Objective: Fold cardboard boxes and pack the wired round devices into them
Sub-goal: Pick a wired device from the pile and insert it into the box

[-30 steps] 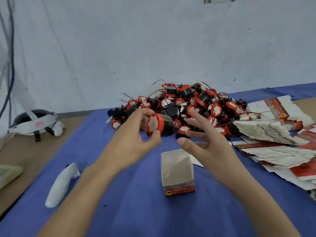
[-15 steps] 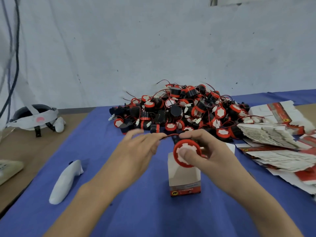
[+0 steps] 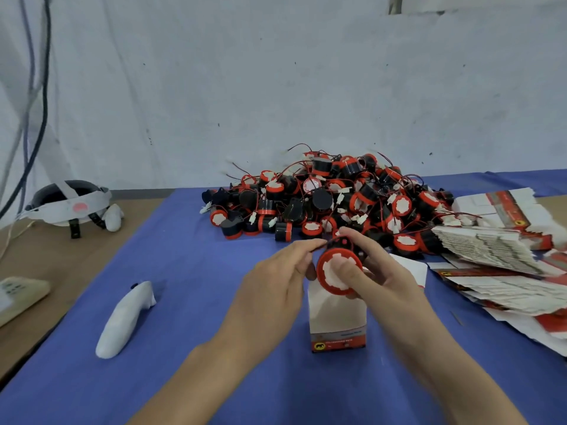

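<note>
Right grip point(image 3: 383, 280) was closed round a round black device with a red rim and white face point(image 3: 328, 279), with the thumb pressed across that face and the fingers wrapped behind the body. It held the device just above a small upright cardboard box with a red band at its foot point(image 3: 337, 320). The box stood on the blue cloth-covered tabletop point(image 3: 184, 317) straight in front of the person, its top hidden behind the hands.

The thin red wire point(image 3: 322, 243) looked the likeliest trouble. Left trailing as the device went down, it could catch on the box's edge or stick out and stop the flaps closing. An off-centre push could also tip the box, which nothing steadied.

Left grip point(image 3: 276, 280) was partly closed, its forefinger and thumb pinching that wire just beside the device's upper rim. Its other fingers were loosely curled and held nothing.

To the left, a white oblong object point(image 3: 122, 320) lay on the cloth. Beyond the hands rose a heap of like black-and-red devices point(image 3: 331, 204), tangled with red wires and white plugs. Touching its right side was a fanned stack of flat, unfolded box blanks point(image 3: 484, 246). At the far left a dark headset with a white strap point(image 3: 70, 204) sat near the wall.
</note>
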Available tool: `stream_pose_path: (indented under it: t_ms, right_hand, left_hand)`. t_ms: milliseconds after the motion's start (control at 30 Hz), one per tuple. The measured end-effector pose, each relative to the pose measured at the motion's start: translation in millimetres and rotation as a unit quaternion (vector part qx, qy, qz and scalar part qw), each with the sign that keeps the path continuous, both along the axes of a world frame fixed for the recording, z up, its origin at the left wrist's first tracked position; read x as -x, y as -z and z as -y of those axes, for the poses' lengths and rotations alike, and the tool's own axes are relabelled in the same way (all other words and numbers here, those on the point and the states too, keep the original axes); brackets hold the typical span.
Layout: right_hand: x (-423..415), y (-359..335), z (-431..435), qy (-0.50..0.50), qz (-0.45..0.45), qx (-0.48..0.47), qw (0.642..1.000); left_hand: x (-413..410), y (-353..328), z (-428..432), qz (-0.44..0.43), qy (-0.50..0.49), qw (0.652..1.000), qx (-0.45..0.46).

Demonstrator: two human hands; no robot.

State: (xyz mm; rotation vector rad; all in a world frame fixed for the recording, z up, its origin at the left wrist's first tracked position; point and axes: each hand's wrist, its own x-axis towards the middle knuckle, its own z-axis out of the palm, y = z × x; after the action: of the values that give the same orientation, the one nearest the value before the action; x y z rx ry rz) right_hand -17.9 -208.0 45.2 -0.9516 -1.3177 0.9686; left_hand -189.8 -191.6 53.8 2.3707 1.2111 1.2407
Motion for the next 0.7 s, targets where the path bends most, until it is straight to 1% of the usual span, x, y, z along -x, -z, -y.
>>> stream_pose_path:
  t_ms: [67,167,267,367,433,533,633,700]
  right_hand:
    - [-2.3,-0.8,1.5,0.01,-0.024,0.007,1.0]
    - [-0.9,-0.6,1.7,0.02,-0.122,0.006,0.992]
    - [-1.4,0.4,1.2,0.043,-0.204,0.004,0.978]
    - [2.3,3.8,1.9,0.049,-0.259,0.019,0.964]
    - [5.3,6.0,2.4,0.041,-0.273,0.033,0.961]
    - [6.8,8.1,3.1,0.04,-0.261,0.049,0.963]
    - [7.5,9.2,2.9,0.041,-0.283,0.059,0.957]
    - [9.5,10.1,2.9,0.044,-0.288,0.059,0.955]
  left_hand:
    - [1.7,0.5,-2.6,0.009,0.012,1.0,0.006]
    - [-0.2,6.2,-2.8,0.045,0.013,0.998,0.05]
    - [-3.5,9.5,-0.9,0.102,0.025,0.986,0.128]
    - [-5.7,4.2,0.4,0.133,0.078,0.96,0.233]
    - [-4.9,0.5,-0.1,0.144,0.111,0.944,0.274]
    - [-0.7,-1.7,-2.0,0.153,0.134,0.929,0.309]
    - [2.0,-0.2,-3.3,0.161,0.138,0.917,0.337]
    - [2.1,0.9,-4.4,0.198,0.129,0.908,0.346]
